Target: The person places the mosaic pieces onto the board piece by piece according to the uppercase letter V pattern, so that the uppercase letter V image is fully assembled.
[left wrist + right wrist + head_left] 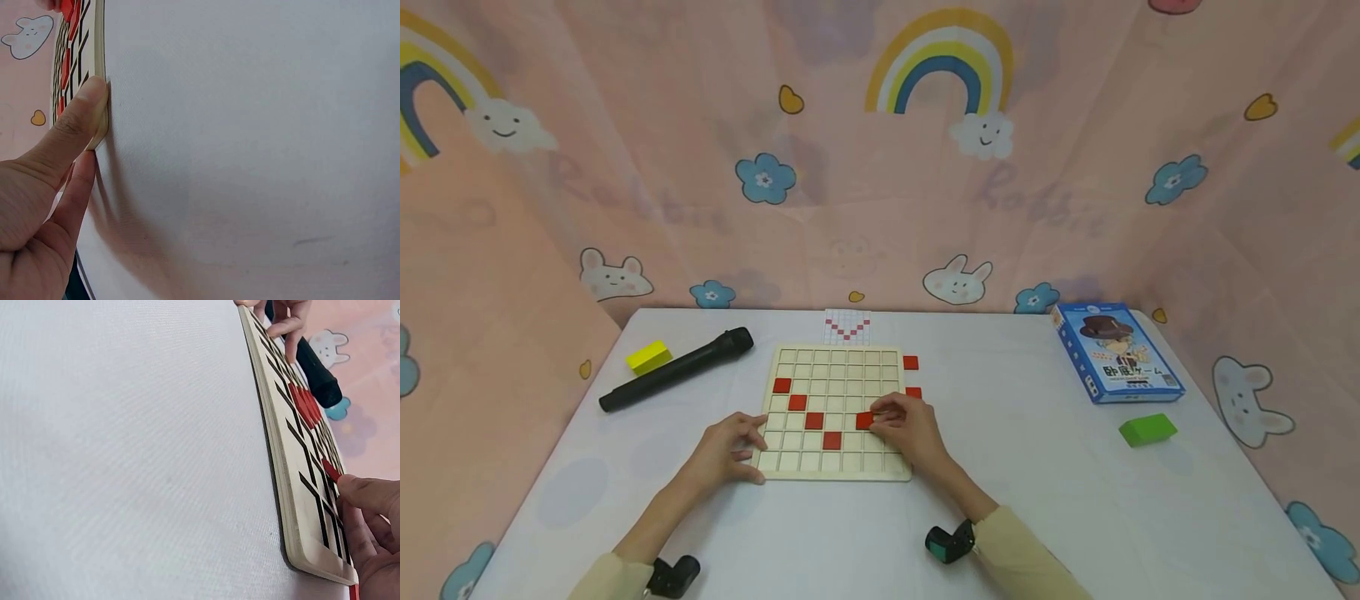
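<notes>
A pale wooden grid board (827, 475) lies on the white table. Several red square tiles sit in its cells in a slanting line, the lowest red tile (831, 440) near the front. My left hand (730, 450) holds the board's near left corner, the thumb (92, 94) against its edge. The thumb and fingers of my right hand (906, 429) pinch another red tile (864, 421) over a cell on the board's right side. In the right wrist view that red tile (331, 470) touches or nearly touches the grid; I cannot tell whether it is seated.
Right of the board lie a loose red tile (911, 362) and another partly hidden one (913, 392). A small pattern card (847, 327) lies behind it. At left are a black microphone (677, 369) and yellow block (649, 357); at right, a blue box (1118, 353) and green block (1147, 430).
</notes>
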`<state>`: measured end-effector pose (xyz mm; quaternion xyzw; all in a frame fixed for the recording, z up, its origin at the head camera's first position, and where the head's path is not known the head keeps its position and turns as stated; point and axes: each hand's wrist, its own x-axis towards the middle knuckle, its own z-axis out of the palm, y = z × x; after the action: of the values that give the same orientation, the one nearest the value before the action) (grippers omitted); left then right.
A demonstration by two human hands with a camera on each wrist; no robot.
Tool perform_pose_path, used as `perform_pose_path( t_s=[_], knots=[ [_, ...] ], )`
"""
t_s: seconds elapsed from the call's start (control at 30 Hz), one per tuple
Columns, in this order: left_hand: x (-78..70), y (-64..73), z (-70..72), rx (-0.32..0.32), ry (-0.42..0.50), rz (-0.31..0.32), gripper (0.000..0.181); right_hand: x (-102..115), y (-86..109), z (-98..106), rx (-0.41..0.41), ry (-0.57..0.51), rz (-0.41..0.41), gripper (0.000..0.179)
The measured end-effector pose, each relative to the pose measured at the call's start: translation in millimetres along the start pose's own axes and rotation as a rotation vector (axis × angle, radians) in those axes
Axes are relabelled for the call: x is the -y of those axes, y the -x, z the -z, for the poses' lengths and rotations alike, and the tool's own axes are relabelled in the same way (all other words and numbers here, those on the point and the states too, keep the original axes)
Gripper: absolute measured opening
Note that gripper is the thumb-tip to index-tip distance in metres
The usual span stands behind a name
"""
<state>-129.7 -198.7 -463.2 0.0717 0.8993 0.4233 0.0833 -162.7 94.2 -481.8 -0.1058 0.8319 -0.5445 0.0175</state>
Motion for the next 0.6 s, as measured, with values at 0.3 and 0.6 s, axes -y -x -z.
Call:
perform_pose_path(
  t_s=[0.3,0.6],
  knots=[
    [1.4,-0.6,-0.4,-0.003,0.004,0.002,0.039,3.6,-3.2,-6.5,0.047,-0.049,0.013,0.027],
    [3.7,-0.8,-1.1,-0.006,0.016,-0.01,0.039,1.9,-3.8,3.8,0.059,-0.081,-0.014,0.026]
  ],
)
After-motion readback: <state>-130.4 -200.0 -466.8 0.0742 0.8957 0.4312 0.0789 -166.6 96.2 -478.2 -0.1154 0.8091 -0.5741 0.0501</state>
